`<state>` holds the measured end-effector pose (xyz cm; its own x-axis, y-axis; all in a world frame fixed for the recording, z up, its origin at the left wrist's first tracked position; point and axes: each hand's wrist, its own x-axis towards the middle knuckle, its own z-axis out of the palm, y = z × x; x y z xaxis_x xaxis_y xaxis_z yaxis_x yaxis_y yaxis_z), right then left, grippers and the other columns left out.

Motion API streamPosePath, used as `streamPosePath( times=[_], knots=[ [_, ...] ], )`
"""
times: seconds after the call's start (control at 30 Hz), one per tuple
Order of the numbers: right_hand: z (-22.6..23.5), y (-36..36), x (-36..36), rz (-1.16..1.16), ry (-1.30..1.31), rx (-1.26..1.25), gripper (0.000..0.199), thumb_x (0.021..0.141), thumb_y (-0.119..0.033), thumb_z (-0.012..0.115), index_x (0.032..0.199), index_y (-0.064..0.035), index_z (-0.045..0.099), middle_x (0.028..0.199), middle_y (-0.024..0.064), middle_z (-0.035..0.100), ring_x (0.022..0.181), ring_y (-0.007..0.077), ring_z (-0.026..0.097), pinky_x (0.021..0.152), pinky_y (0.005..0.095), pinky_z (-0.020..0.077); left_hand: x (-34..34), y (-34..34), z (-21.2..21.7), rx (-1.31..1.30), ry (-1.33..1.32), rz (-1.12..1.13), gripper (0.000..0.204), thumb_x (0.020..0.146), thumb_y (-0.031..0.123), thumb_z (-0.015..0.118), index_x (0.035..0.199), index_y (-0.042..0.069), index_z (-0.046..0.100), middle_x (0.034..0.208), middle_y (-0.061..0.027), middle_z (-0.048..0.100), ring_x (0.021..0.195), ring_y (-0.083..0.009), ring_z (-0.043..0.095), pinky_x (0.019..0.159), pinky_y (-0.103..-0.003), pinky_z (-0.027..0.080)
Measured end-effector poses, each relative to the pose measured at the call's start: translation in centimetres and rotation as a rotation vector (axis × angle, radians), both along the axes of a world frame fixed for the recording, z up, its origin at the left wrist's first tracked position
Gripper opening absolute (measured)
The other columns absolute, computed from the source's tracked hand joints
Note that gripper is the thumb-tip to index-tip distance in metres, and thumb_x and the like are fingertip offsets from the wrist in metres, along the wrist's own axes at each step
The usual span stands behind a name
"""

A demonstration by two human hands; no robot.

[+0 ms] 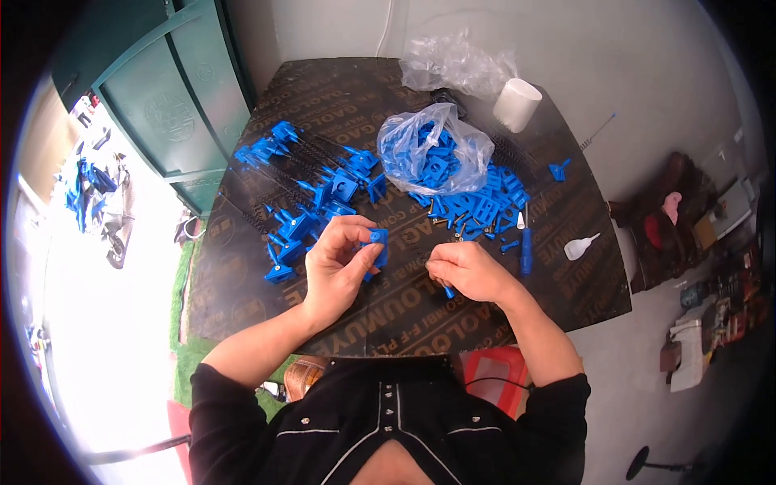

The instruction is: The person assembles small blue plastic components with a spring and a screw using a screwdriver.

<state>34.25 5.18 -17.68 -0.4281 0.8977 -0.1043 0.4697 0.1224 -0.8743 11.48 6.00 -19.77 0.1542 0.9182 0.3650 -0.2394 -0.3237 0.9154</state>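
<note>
Over a dark table, a left hand is pinching one blue block between thumb and fingers, while a right hand is curling almost closed around one blue-ended piece — two clear plastic bags, one white roll and one white bottle are lying farther off.

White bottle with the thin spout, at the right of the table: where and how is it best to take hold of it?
Probably by the white bottle's wide body, from its near left side: the thin spout points away to the upper right and offers little to grip.
</note>
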Motion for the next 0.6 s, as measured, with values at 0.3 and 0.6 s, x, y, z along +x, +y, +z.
streamPosePath(
  times=[0.3,0.6],
  knots=[
    [-0.2,-1.6,1.3,-0.123,0.042,-0.032,0.02,0.091,-0.011,0.056,0.076,0.0014,0.06,0.063,0.0017,0.057,0.056,0.0074,0.052,0.052,0.0225,0.0413,0.0,0.0,-0.2,-0.007,0.069,-0.055,0.008,0.087,-0.004,0.06,0.093,0.0,0.057,0.113,-0.0082,0.053,0.079,-0.0079,0.057,0.062,-0.021,0.053],
    [0.2,-1.2,-0.6,-0.233,0.701,-0.337,0.02,0.092,-0.016,0.059,0.08,-0.0012,0.064,0.063,-0.001,0.054,0.05,0.0041,0.044,0.045,0.0191,0.0343,0.5,-0.2,-0.6,0.254,0.543,-0.05,0.015,0.076,0.004,0.07,0.086,0.004,0.06,0.101,-0.01,0.066,0.102,-0.0279,0.06,0.093,-0.04,0.044]
  ],
)
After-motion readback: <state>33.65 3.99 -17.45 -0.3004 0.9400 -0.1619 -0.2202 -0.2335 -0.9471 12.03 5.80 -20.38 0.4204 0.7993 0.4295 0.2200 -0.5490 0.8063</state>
